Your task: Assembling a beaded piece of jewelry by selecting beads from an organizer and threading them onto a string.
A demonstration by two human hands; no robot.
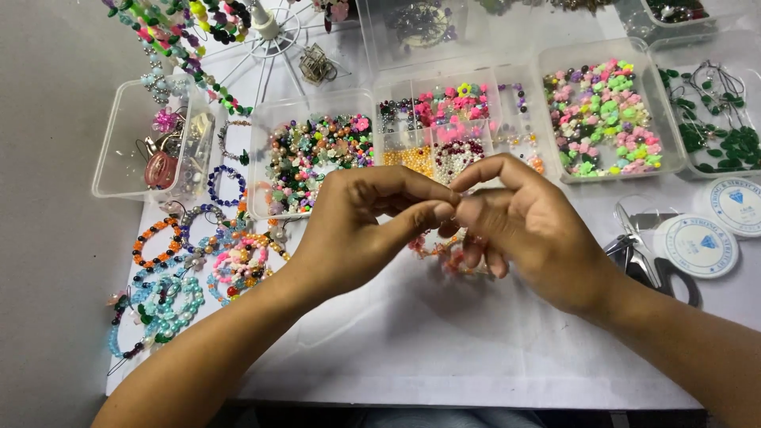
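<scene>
Hands meet mid-tabletop: left hand (357, 226) and right hand (523, 226) pinched together on a pink beaded strand (432, 247), looks nearly strung, ends probably not tied yet.

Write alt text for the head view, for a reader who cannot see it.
Left hand and right hand meet fingertip to fingertip, pinching a small pink beaded bracelet above a white table cover. Clear plastic trays of mixed coloured beads sit behind; finished beaded bracelets lie left.

Two round white cord spools with blue-printed circular labels (701, 245), (737, 204) lie side by side at the right tabletop (476, 349) edge.
</scene>
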